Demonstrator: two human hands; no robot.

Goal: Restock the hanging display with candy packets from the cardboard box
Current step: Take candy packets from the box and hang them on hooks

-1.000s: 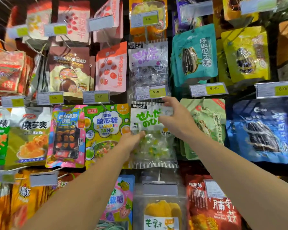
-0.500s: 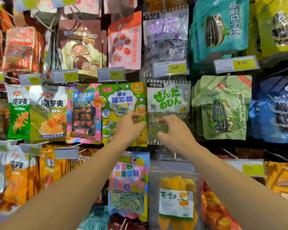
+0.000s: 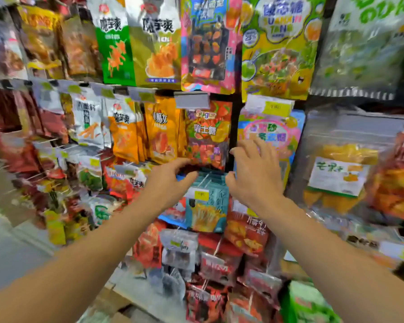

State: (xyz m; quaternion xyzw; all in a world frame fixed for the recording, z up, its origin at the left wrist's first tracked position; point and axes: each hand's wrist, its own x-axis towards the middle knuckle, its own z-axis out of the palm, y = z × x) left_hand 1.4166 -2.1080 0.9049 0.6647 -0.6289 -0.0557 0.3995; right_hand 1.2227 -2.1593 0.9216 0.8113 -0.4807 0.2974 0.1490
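The clear candy packet with green lettering (image 3: pixel 369 43) hangs on the display at the top right, and neither hand touches it. My left hand (image 3: pixel 170 180) and my right hand (image 3: pixel 254 173) are both held out in front of the lower rows, fingers loosely spread, holding nothing. Between them hangs a teal packet (image 3: pixel 208 206) with a yellow price tag. The cardboard box shows only as a brown edge (image 3: pixel 119 315) at the bottom. The view is blurred by motion.
Hanging packets fill the wall: orange bags (image 3: pixel 159 131), a fruit candy bag (image 3: pixel 208 136), a pink and blue packet (image 3: pixel 271 131), dried mango (image 3: pixel 341 173), red bags (image 3: pixel 210 297) low down. A green container (image 3: pixel 306 304) sits at the bottom right. Pale floor (image 3: pixel 7 252) lies at the left.
Both hands have let go of the green-lettered candy packet, which now hangs on its hook, and have dropped down. The view has tilted down toward the lower rows.
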